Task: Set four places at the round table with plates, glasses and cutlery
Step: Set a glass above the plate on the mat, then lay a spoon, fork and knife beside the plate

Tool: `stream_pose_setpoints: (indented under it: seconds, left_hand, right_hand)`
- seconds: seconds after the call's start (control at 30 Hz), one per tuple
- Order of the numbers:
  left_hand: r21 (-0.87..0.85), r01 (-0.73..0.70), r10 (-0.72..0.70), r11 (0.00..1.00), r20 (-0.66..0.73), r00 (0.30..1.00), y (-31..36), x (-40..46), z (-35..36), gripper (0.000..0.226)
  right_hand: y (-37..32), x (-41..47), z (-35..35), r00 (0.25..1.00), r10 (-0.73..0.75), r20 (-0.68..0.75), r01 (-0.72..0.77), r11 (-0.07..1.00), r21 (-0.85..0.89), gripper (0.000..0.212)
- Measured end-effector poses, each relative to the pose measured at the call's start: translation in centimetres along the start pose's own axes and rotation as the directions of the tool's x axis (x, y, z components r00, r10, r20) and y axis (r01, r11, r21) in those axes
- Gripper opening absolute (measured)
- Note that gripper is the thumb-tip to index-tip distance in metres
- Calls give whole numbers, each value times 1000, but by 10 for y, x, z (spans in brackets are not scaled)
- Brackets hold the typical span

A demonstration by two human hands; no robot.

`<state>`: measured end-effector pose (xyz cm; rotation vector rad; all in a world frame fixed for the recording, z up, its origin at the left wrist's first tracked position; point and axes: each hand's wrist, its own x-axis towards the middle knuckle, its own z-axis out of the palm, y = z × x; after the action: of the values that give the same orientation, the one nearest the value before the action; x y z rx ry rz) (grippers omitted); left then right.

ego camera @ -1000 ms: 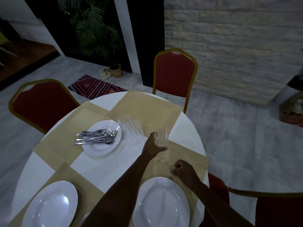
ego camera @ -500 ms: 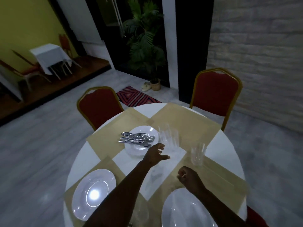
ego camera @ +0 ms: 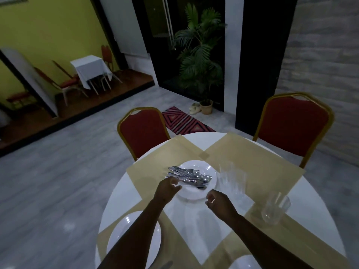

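My left hand (ego camera: 168, 188) was at the near left rim of the stack of plates (ego camera: 210, 172) on the far left placemat (ego camera: 155, 162), fingers loosely curved toward the handles of the cutlery (ego camera: 187, 176) heaped on top; in that dim, smeared view I could not tell whether it already touched anything. My right hand (ego camera: 218, 200) hung just short of the same stack, fingers curled in on nothing.

I judged the stack heavy, stiff and glazed slick, so best gripped under the rim from both sides. The loose spoons and forks would slide and rattle if it tipped, so I meant to keep it level or lift the bundle off by its handles first.

The cluster of glasses (ego camera: 232, 177) stood just right of the stack, and one glass (ego camera: 275, 209) on the right placemat (ego camera: 291, 220): light, brittle, best taken low round the wall.

No brand, label or writing could be read anywhere.
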<state>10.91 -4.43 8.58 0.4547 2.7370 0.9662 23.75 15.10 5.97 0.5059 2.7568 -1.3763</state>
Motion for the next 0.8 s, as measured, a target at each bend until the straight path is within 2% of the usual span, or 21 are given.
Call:
stream_pose_setpoints:
  seconds: [0.1,0.17,0.27,0.33,0.4,0.53,0.6,0.8]
  left_hand:
    - [73,18,-17,997,-10,1000,-33,27,-1,18]
    - [100,27,-26,995,-7,1000,-51,46,-1,13]
    - [124,40,-40,992,-4,999,-72,75,3,13]
    - [144,40,-40,989,-1,999,-87,94,7,16]
    - [158,60,-60,986,-4,998,-103,112,13,21]
    - [119,70,-69,990,-9,998,-118,134,24,17]
    - [101,56,-56,993,-2,998,-121,139,29,18]
    - [-4,132,-132,991,71,989,-119,145,32,9]
  right_hand:
    - [-3,31,25,996,87,15,-88,992,93,14]
    - [-7,51,46,973,225,48,-230,936,267,14]
    - [-19,75,77,884,427,189,-443,637,631,8]
    - [-29,91,97,843,477,250,-485,472,736,9]
    - [-37,109,113,821,490,292,-493,354,795,18]
    - [-42,143,136,775,519,361,-485,122,866,17]
    - [-43,157,144,749,541,382,-479,44,877,18]
    - [-46,183,157,701,555,447,-442,-154,884,18]
